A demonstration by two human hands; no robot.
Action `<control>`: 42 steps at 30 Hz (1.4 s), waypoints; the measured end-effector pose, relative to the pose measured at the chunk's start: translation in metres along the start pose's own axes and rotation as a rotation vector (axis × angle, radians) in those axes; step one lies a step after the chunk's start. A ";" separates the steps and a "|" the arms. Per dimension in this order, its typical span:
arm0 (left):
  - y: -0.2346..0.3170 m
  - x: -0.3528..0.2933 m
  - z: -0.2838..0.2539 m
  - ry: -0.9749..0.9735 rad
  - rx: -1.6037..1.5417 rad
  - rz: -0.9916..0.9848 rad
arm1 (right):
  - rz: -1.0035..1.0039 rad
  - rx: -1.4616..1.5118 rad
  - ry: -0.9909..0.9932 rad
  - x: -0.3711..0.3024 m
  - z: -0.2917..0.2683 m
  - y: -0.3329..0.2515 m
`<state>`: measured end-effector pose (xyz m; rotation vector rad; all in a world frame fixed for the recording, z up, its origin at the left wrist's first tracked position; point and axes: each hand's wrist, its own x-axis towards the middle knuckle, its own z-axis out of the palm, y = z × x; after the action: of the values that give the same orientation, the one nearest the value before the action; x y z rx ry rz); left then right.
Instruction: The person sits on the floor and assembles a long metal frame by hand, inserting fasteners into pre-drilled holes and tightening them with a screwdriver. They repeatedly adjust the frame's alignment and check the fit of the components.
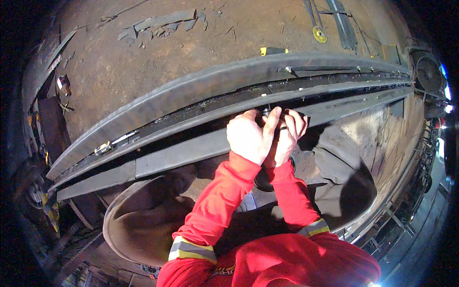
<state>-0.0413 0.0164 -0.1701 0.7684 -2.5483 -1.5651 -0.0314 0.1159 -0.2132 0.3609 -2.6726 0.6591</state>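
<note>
Looks steeply down and slightly forward from the wearer's own head, on the left one of two side-by-side fisheye mounts, close above the red sleeves (210, 210) and near both the left hand (249, 137) and the right hand (285, 142). Spans the long steel beam (167, 99) from left end to right end and, past its far edge, the brown floor (143, 62), bending straight lines toward a dark, rounded rim.

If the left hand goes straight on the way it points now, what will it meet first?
The left hand would probably meet the middle grey rail first, though depth is unclear.
</note>
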 end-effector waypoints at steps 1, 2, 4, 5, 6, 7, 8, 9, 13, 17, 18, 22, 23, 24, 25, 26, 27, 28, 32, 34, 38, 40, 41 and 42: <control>-0.002 0.001 0.001 0.000 0.004 0.031 | -0.007 -0.031 -0.025 0.001 0.000 0.000; -0.005 0.001 0.001 -0.032 -0.019 0.031 | 0.039 -0.014 -0.007 -0.001 0.005 0.003; -0.012 0.003 0.001 -0.098 -0.065 0.032 | 0.037 -0.031 -0.029 -0.003 0.005 0.004; -0.010 0.003 -0.001 -0.108 -0.092 -0.011 | 0.035 -0.038 -0.041 0.000 0.003 0.000; -0.005 0.004 -0.003 -0.118 -0.120 -0.053 | 0.051 -0.063 -0.112 0.004 -0.001 -0.003; -0.003 0.004 -0.004 -0.128 -0.148 -0.095 | 0.076 -0.025 -0.092 0.005 -0.002 -0.003; -0.002 0.004 -0.002 -0.088 -0.154 -0.084 | 0.100 0.013 -0.072 0.006 -0.004 -0.003; -0.003 0.002 0.002 -0.047 -0.161 -0.073 | 0.124 0.050 -0.052 0.008 -0.006 -0.004; -0.004 -0.001 0.005 -0.002 -0.093 -0.083 | 0.091 0.141 0.027 0.001 -0.004 0.004; -0.005 -0.002 0.007 0.065 -0.037 0.012 | 0.008 0.048 0.064 -0.006 0.004 0.009; -0.004 -0.001 0.003 0.035 0.028 0.036 | 0.004 0.049 0.085 -0.006 0.007 0.012; -0.011 -0.002 0.006 0.047 0.157 0.125 | 0.044 -0.024 -0.045 -0.005 0.006 0.009; -0.009 -0.001 0.005 0.017 0.125 0.100 | 0.044 -0.039 -0.046 -0.004 0.006 0.008; -0.006 0.000 0.002 -0.014 0.094 0.075 | 0.045 -0.056 -0.047 -0.002 0.005 0.005; -0.004 0.001 0.001 -0.045 0.062 0.050 | 0.046 -0.072 -0.047 0.001 0.003 0.002; -0.004 0.002 0.001 -0.047 0.029 0.025 | 0.041 -0.085 -0.081 0.004 0.000 -0.001; -0.005 0.002 0.002 -0.050 -0.003 -0.001 | 0.037 -0.098 -0.114 0.007 -0.004 -0.006; -0.005 0.003 0.004 -0.054 -0.036 -0.026 | 0.033 -0.111 -0.147 0.009 -0.007 -0.008; -0.005 0.000 0.011 0.064 -0.056 -0.041 | 0.140 0.056 -0.046 0.006 -0.009 -0.003; -0.001 0.000 0.008 0.045 -0.059 -0.053 | 0.068 0.100 0.016 -0.003 -0.006 0.006; -0.004 -0.003 0.010 0.109 -0.049 -0.025 | 0.023 0.068 0.041 -0.007 -0.002 0.008; -0.009 -0.004 0.013 0.117 -0.001 0.023 | 0.026 0.037 0.054 -0.008 0.004 0.010; -0.010 -0.003 0.012 0.122 0.024 0.051 | 0.044 0.021 0.023 -0.005 0.003 0.005; -0.010 -0.004 0.009 0.061 0.061 0.047 | 0.063 0.005 -0.008 -0.001 0.001 -0.002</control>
<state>-0.0369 0.0221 -0.1821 0.7437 -2.5621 -1.4335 -0.0301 0.1136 -0.2135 0.2818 -2.7001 0.6841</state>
